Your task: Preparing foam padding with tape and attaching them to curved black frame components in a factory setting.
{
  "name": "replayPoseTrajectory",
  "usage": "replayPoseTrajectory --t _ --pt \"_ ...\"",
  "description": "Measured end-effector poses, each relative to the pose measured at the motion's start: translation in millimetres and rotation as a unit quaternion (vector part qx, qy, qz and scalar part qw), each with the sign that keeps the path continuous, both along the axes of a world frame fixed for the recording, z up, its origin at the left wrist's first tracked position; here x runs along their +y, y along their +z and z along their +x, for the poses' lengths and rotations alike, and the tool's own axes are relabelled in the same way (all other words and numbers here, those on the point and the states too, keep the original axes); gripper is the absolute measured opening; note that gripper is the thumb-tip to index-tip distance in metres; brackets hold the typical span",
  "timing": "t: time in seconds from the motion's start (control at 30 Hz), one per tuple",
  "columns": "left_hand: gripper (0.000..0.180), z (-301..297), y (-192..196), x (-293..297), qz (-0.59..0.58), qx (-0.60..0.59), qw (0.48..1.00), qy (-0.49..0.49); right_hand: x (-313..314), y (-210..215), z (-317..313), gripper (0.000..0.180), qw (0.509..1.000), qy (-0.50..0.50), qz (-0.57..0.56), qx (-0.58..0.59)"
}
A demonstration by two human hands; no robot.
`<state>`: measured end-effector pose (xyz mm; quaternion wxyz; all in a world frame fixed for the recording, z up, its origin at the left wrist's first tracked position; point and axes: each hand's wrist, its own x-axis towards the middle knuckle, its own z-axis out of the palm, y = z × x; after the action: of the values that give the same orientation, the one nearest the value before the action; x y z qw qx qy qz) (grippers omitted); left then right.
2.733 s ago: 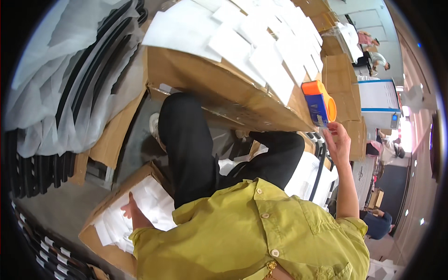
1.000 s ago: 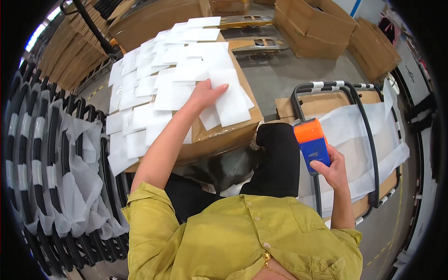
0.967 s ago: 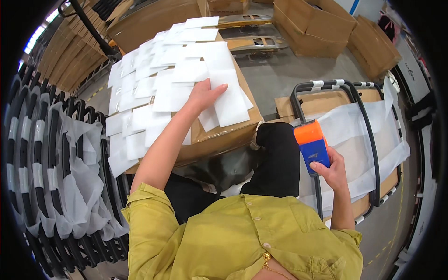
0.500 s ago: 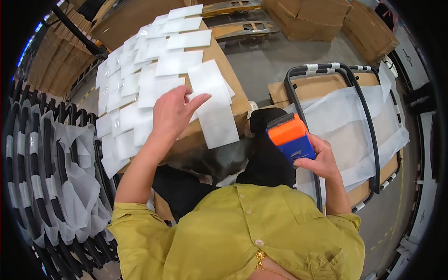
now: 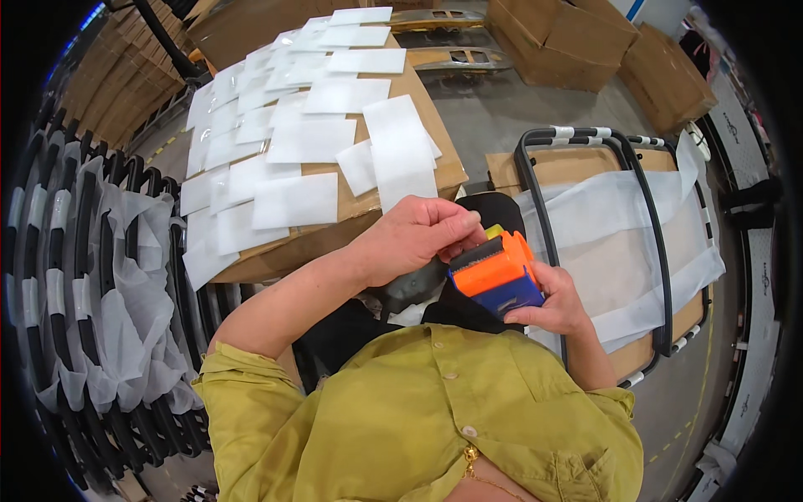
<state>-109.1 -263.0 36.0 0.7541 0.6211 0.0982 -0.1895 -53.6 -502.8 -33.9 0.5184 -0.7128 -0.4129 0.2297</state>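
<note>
My right hand (image 5: 548,305) grips an orange and blue tape dispenser (image 5: 500,289) in front of my body. A dark toothed edge runs along the dispenser's upper side, and a bit of yellow shows behind it. Close beside that edge is my left hand (image 5: 422,238), its thumb and fingers pinched together; what they hold, if anything, is hidden. Just beyond the left hand a white foam sheet (image 5: 400,155) hangs over the edge of a cardboard box (image 5: 431,138). Many more overlapping white foam sheets (image 5: 314,140) cover the box's top.
Black tubular frames with white wrapping (image 5: 125,293) stand in a row at left. To the right, a black frame (image 5: 640,192) lies over cardboard and thin white sheeting (image 5: 598,226). Large cartons (image 5: 556,42) and a wooden pallet (image 5: 456,58) are at the back.
My left hand has moved right and nearer, from above the foam sheets to the tape dispenser. My right hand has brought the dispenser slightly left and lower, tilting it.
</note>
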Motion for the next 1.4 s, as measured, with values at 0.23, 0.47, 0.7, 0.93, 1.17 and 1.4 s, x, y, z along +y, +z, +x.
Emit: replayPoseTrajectory --t 0.23,0.47,0.7,0.93,1.17,1.4 --pt "0.013 -6.0 -15.0 15.1 -0.025 -0.004 0.999 -0.046 5.2 3.8 -30.2 0.046 0.997 -0.027 -0.003 0.076" --pt "0.010 4.9 -24.8 27.1 0.236 -0.187 0.954 0.001 30.4 5.9 -58.5 0.038 0.960 -0.095 0.027 0.263" --pt "0.015 27.7 -37.2 58.2 0.324 -0.218 0.916 0.096 16.4 -6.4 -85.0 0.037 0.950 -0.102 -0.015 0.294" --pt "0.011 45.9 -63.7 71.8 0.526 -0.331 0.781 0.058 33.4 5.7 -86.5 0.034 0.930 -0.100 0.005 0.352" --pt "0.018 60.2 -96.4 94.0 0.626 -0.358 0.686 0.093 66.5 -15.1 -72.8 0.031 0.908 -0.091 0.057 0.404" --pt "0.037 15.9 -59.5 62.7 0.589 -0.398 0.623 0.327 69.9 -29.5 -66.4 0.034 0.904 -0.098 0.038 0.414"
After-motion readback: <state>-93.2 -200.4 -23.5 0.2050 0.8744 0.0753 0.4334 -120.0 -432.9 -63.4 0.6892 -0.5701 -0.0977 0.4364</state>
